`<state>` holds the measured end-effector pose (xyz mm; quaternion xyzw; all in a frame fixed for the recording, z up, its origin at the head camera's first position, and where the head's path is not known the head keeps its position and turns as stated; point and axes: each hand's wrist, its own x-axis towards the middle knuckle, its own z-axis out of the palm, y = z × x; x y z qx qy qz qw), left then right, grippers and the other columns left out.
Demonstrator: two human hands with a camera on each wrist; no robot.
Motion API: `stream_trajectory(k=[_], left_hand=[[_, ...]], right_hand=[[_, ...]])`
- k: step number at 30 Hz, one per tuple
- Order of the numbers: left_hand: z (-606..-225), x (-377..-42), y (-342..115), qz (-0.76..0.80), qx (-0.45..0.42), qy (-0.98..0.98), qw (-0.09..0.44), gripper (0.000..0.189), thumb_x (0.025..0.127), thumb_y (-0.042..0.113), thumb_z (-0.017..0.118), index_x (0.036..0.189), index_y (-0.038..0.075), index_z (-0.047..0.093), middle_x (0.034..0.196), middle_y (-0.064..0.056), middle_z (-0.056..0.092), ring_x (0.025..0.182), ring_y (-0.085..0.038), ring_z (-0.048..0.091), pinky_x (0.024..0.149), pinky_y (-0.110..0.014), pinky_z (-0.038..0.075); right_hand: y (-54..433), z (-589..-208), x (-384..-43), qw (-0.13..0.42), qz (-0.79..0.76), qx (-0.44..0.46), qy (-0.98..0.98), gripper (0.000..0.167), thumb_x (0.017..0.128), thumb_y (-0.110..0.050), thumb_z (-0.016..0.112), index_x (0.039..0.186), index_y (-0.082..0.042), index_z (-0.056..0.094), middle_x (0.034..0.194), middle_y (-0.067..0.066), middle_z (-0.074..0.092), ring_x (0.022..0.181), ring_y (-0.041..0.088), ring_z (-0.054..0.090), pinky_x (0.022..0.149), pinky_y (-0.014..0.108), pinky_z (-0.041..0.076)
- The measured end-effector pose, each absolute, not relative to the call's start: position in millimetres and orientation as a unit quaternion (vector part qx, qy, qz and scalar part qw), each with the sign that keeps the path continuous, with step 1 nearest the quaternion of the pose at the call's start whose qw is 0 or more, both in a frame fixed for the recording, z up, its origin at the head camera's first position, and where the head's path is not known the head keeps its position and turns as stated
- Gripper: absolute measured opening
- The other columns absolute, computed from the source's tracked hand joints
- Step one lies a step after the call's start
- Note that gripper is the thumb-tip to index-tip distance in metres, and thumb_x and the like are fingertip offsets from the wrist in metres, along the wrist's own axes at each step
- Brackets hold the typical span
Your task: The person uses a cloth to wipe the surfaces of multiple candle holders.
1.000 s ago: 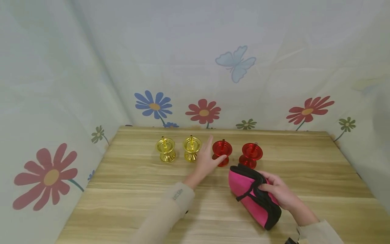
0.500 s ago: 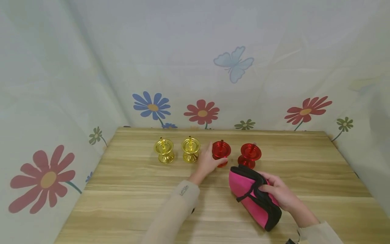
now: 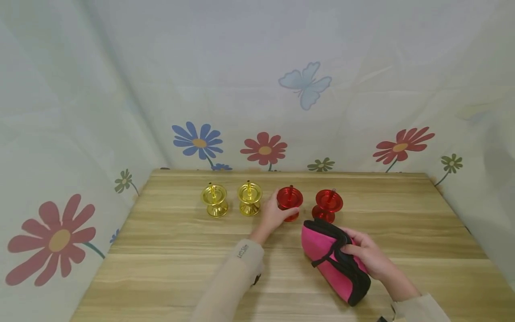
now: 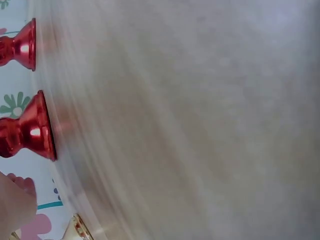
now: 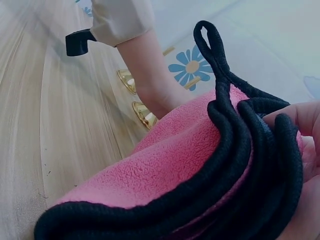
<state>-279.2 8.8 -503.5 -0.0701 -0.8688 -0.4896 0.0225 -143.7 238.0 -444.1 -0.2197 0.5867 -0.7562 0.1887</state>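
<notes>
My left hand reaches round the near red candle holder, thumb stretched across its front below the dish and fingers at its left side. In the left wrist view a little background shows between the fingers and that red holder, whose base stands on the table. My right hand grips a folded pink towel with black edging, thumb pressed on the folds. A black loop sticks up from the towel in the right wrist view.
Another red candle holder stands at the right, just behind the towel. Two gold candle holders, one outer and one inner, stand to the left. A flowered curtain hangs behind the wooden table.
My left hand has drawn in closer round the near red candle holder, its fingers less straight than before. The right hand and towel have barely moved. The head view has shifted slightly.
</notes>
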Motion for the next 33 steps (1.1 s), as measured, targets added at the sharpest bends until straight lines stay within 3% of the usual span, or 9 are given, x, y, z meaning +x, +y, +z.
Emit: stream_trajectory(k=[8, 13, 18, 33], left_hand=[[-498, -268, 4, -0.444, -0.057, -0.891, 0.073, 0.085, 0.063, 0.052, 0.072, 0.129, 0.007, 0.042, 0.116, -0.008, 0.058, 0.103, -0.022, 0.055, 0.081, -0.035, 0.050], [-480, -252, -3, -0.372, -0.111, -0.917, 0.093, 0.075, 0.063, 0.054, 0.070, 0.120, 0.011, 0.049, 0.108, -0.003, 0.060, 0.098, -0.020, 0.054, 0.076, -0.033, 0.050], [-461, -232, -11, -0.316, -0.169, -0.930, 0.078, 0.070, 0.063, 0.054, 0.071, 0.118, 0.016, 0.048, 0.107, 0.001, 0.059, 0.097, -0.017, 0.052, 0.071, -0.029, 0.051], [-433, -187, -20, -0.142, -0.300, -0.938, 0.100, 0.066, 0.062, 0.057, 0.069, 0.108, 0.015, 0.048, 0.098, 0.005, 0.061, 0.091, -0.011, 0.055, 0.073, -0.023, 0.050]], right_hand=[[241, -440, -142, 0.156, -0.769, -0.204, 0.585, 0.051, 0.083, 0.014, 0.037, 0.115, -0.021, 0.056, 0.102, -0.006, 0.063, 0.086, 0.006, 0.062, 0.071, 0.021, 0.052], [245, -433, -142, 0.104, -0.786, -0.211, 0.572, 0.052, 0.082, 0.019, 0.032, 0.111, -0.016, 0.058, 0.096, -0.005, 0.065, 0.081, 0.005, 0.063, 0.067, 0.018, 0.052], [245, -426, -143, 0.067, -0.804, -0.210, 0.552, 0.051, 0.083, 0.019, 0.029, 0.112, -0.013, 0.057, 0.096, -0.003, 0.065, 0.080, 0.005, 0.063, 0.066, 0.017, 0.052], [235, -406, -145, 0.040, -0.827, -0.268, 0.493, 0.049, 0.084, 0.021, 0.024, 0.114, -0.005, 0.054, 0.094, 0.003, 0.065, 0.078, 0.011, 0.065, 0.062, 0.021, 0.053]])
